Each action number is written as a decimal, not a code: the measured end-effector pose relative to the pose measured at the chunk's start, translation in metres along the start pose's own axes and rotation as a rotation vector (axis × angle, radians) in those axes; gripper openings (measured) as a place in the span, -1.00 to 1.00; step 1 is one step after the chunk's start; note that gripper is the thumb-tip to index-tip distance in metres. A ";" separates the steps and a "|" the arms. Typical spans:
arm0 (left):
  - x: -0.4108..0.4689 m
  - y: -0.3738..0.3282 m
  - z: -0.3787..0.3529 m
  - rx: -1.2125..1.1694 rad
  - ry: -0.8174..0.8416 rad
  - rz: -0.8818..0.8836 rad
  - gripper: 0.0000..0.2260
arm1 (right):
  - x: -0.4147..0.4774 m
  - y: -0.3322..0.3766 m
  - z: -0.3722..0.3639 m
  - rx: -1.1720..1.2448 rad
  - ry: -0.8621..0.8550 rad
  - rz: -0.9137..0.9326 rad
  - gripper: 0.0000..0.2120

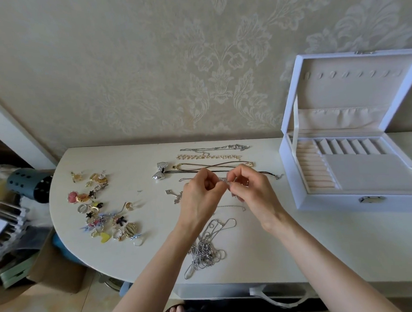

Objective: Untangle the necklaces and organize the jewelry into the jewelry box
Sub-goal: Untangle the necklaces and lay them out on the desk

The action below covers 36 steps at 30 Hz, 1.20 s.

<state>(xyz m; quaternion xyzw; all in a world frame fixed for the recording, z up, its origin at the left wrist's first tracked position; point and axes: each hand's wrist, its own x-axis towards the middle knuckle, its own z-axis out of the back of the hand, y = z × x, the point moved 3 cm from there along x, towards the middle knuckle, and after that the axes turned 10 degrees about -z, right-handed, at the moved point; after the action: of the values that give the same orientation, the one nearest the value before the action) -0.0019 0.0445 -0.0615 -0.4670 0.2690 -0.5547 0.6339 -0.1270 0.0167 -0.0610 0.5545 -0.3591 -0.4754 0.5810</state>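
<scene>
Pinching a fine chain between them, left hand and right hand should grip this light, limp, snag-prone strand near its clasp.

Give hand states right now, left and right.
Left hand: closed, pinching a thin silver chain.
Right hand: closed, pinching the same chain from the other side.

A room in a home is indicated: the wall is papered in cream damask, a white rounded worktop bearing a jewelry box is set against it, and household clutter with a cardboard box is piled on the floor at left.
</scene>
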 end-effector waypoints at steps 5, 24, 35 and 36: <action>-0.001 0.001 0.000 -0.219 0.115 0.028 -0.87 | 0.002 -0.001 0.002 0.030 -0.027 0.027 -0.87; -0.002 0.012 0.008 -0.017 0.046 0.039 -0.87 | -0.002 0.015 0.007 0.144 -0.018 0.068 -0.89; -0.005 -0.002 0.005 -0.238 0.214 -0.068 -0.82 | -0.001 0.009 0.010 0.122 -0.032 0.005 -0.97; -0.005 -0.002 0.004 -0.238 0.231 -0.081 -0.86 | -0.001 0.009 0.010 0.121 -0.027 0.009 -0.97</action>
<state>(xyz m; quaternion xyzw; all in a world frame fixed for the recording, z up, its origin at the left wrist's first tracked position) -0.0007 0.0504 -0.0591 -0.4822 0.3847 -0.5943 0.5160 -0.1348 0.0139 -0.0508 0.5808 -0.3974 -0.4576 0.5435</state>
